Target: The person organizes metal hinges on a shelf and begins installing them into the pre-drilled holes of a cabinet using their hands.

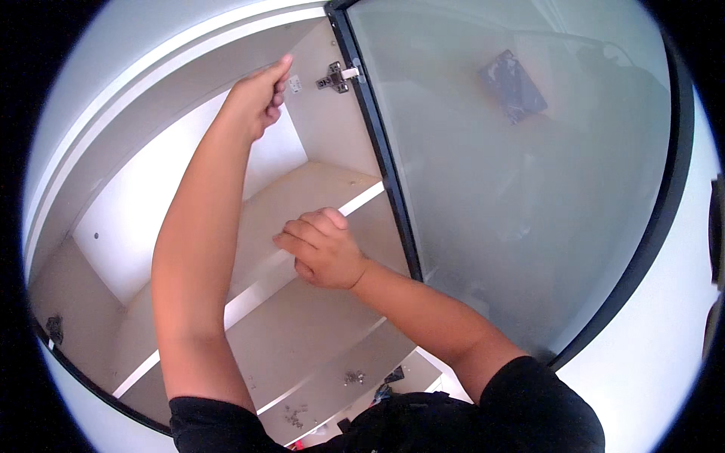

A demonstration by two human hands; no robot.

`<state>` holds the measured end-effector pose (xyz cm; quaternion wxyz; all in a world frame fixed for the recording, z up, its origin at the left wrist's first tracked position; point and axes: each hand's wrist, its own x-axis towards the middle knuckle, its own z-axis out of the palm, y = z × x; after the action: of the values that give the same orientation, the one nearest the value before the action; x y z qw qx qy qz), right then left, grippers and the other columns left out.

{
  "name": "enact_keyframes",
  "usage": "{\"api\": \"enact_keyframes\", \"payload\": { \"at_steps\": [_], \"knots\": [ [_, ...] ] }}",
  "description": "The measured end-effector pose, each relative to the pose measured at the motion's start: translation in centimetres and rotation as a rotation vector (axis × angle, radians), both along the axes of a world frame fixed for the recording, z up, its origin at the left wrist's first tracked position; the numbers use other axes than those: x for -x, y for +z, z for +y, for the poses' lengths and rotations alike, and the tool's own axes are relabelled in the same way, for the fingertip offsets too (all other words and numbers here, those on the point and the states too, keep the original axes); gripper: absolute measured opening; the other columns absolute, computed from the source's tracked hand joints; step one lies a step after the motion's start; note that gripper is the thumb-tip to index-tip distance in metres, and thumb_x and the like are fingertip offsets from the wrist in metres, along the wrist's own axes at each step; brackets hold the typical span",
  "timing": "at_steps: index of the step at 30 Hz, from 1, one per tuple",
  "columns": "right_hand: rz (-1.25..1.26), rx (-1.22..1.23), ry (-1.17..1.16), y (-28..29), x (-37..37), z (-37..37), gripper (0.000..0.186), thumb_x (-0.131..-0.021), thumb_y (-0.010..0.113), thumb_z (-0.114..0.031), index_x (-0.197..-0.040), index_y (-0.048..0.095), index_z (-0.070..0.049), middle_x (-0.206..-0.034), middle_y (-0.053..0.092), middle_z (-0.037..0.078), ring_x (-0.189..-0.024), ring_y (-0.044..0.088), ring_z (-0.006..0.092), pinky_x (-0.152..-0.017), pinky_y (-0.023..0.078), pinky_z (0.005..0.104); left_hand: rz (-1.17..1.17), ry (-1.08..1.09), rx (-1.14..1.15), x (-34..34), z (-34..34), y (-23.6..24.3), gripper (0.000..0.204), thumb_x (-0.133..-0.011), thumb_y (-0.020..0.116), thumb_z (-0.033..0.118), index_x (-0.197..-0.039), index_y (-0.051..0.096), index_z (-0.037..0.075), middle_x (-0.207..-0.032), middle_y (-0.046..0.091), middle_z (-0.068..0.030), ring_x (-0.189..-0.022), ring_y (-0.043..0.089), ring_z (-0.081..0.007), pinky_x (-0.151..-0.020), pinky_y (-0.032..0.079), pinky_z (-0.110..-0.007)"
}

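Note:
My left hand (260,98) is raised high inside a pale cabinet, its fingers curled and the thumb side up. It is nearest the right inner wall (343,132), left of a metal hinge (334,78). Whatever it may hold is hidden by the fingers. Lower down, my right hand (321,249) is closed in front of the shelf's white front edge (361,198); its curled fingers hide anything inside. Whether it touches the shelf I cannot tell. A frosted glass door (513,189) with a black frame (389,170) hangs open on the right, joined at the hinge.
Small metal pieces lie in two piles, one pile (353,377) right of another pile (294,415), on a lower surface. A dark fitting (54,329) sits on the left wall. A blue-grey rectangular patch (513,87) shows in the glass. Several small items (385,391) are below.

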<state>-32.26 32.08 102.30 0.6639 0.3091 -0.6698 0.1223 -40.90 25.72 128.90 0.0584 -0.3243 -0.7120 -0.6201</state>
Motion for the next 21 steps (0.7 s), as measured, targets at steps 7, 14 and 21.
{"api": "enact_keyframes", "payload": {
  "at_steps": [7,14,21],
  "knots": [
    [-0.012,0.009,-0.067,-0.9,1.1,-1.0,0.046,-0.074,0.07,-0.017,-0.12,0.07,-0.015,-0.119,0.066,0.006,-0.112,0.063,0.0265,-0.099,0.044,0.0492,0.712,0.393,0.849,-5.4,-13.7,-5.8,0.034,-0.093,0.08,0.038,-0.096,0.075,0.005,-0.085,0.072,-0.0099,-0.077,0.067,-0.0257,-0.07,0.054,-0.04],
    [-0.015,0.064,-0.165,-1.0,0.1,-1.4,0.044,-0.071,0.069,-0.008,-0.114,0.07,-0.013,-0.114,0.068,0.008,-0.109,0.064,0.0309,-0.098,0.044,0.0515,0.783,0.442,0.954,-15.1,-25.6,-15.6,0.046,-0.088,0.084,0.04,-0.114,0.073,0.005,-0.118,0.073,-0.0165,-0.105,0.073,-0.0346,-0.09,0.058,-0.045],
    [0.007,0.146,-0.18,-1.0,0.0,-3.4,0.037,-0.071,0.067,-0.006,-0.108,0.069,-0.011,-0.115,0.07,0.011,-0.113,0.063,0.0345,-0.106,0.043,0.0504,0.828,0.753,1.027,-18.0,-35.1,-19.1,0.052,-0.084,0.085,0.035,-0.125,0.069,0.007,-0.125,0.072,-0.0144,-0.108,0.072,-0.0358,-0.094,0.058,-0.046]
  ]
}}
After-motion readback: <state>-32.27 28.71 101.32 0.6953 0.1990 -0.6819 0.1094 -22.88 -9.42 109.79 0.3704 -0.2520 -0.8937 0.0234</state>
